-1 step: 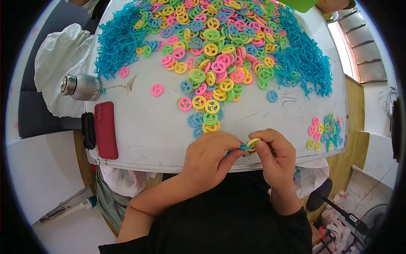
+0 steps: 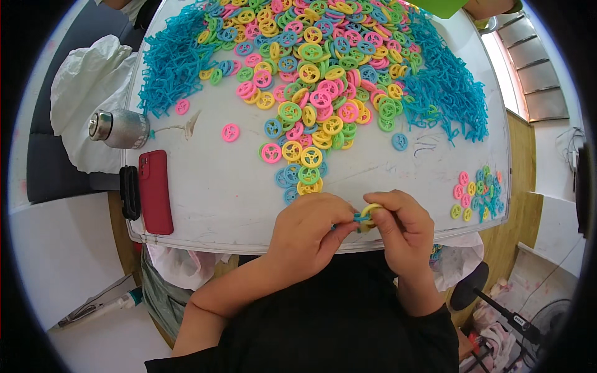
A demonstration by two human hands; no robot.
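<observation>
Close to the table's near edge, my left hand (image 2: 311, 233) pinches a small blue plastic piece (image 2: 360, 217) between thumb and fingers. My right hand (image 2: 404, 233) grips a yellow toy wheel (image 2: 371, 207) by its rim, with thumb and forefinger. The blue piece meets the wheel between my fingertips; whether they are joined is hidden by the fingers. Just beyond my left hand, a strand of loose wheels (image 2: 309, 175) in yellow, green, blue and pink runs down from a big heap of wheels (image 2: 320, 99).
Piles of blue plastic pieces flank the heap, one left (image 2: 171, 68) and one right (image 2: 454, 93). A red phone (image 2: 155, 193), a black case (image 2: 130, 193) and a silver bottle (image 2: 121, 128) lie at the left edge. Small wheels and blue pieces (image 2: 479, 194) cluster at right.
The yellow wheel has tilted slightly between my right fingers, showing more of its ring. My hands have barely moved.
</observation>
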